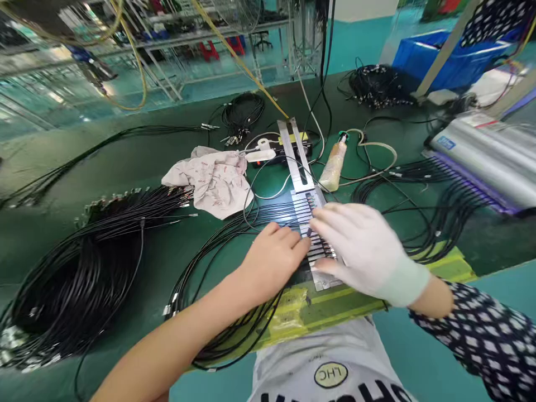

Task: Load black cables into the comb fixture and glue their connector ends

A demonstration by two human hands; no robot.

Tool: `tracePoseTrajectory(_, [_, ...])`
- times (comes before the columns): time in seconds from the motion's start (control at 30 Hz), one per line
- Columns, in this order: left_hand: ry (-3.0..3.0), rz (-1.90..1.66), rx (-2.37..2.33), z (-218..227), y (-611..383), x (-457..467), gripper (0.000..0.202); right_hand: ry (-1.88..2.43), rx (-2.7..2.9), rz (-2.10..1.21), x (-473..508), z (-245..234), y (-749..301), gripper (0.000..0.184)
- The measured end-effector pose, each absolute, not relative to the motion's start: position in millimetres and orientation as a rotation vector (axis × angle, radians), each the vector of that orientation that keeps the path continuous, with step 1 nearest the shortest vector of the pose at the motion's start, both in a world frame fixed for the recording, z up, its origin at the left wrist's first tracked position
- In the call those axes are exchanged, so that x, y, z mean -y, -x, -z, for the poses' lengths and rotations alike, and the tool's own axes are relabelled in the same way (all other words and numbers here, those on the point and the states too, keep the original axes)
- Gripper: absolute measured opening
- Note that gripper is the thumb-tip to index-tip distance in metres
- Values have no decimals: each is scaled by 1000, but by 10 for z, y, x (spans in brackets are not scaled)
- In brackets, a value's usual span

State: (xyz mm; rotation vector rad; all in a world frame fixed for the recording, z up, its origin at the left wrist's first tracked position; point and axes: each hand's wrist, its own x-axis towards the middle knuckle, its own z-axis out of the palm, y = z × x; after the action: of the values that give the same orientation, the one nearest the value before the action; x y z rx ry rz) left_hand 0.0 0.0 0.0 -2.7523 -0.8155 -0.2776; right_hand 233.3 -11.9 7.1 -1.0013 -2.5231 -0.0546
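The bare left hand (274,254) lies with its fingers bent together at the left edge of a narrow silver metal fixture with a row of slots (299,202), while the white-gloved right hand (362,251) reaches over the fixture from the right, its fingers stretched out and its thumb apart from them; the fingertips are partly hidden, so whether either hand pinches anything cannot be told. The fixture sits on the dark green worktop (154,293), close to its near edge, with thin black cables (268,213) laid side by side across it and trailing off to the left under and past the left hand. A long silver metal plate with an open slot (288,153) extends from the fixture's far end. Just right of that plate lies a clear plastic bottle with a green cap (334,166), and to its left a crumpled pale cloth with reddish print (220,181). A large bundle of black cables (87,279) fills the left side, a boxy silver machine with a purple lower edge (488,153) stands at the right, and yellow tape (347,306) runs along the near edge
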Motion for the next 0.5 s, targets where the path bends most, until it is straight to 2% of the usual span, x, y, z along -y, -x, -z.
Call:
tracePoseTrajectory(0.03, [2673,335,818,-24,54,37,9,1006,2529,-66,77,85,-2257,54])
tracePoseTrajectory(0.1, [2593,477,911,-57,178,107,21,1001,2497,-258,18,361,-2126,37])
tracePoseTrajectory(0.2, [2571,832,1328,-12,413,197,59,963,2335,-403,12,621,-2042,32])
tracePoseTrajectory(0.23, [2607,984,1528,31,484,220,65,955,2280,-424,26,670,-2043,30])
tracePoseTrajectory(0.27, [2668,1156,1736,83,540,239,63,951,2243,-441,42,705,-2051,29])
tracePoseTrajectory(0.37, [2807,1811,2246,249,579,254,37,947,2226,-465,87,772,-2079,25])
tracePoseTrajectory(0.5, [2603,2537,2508,355,414,196,22,961,2226,-603,126,798,-2058,24])
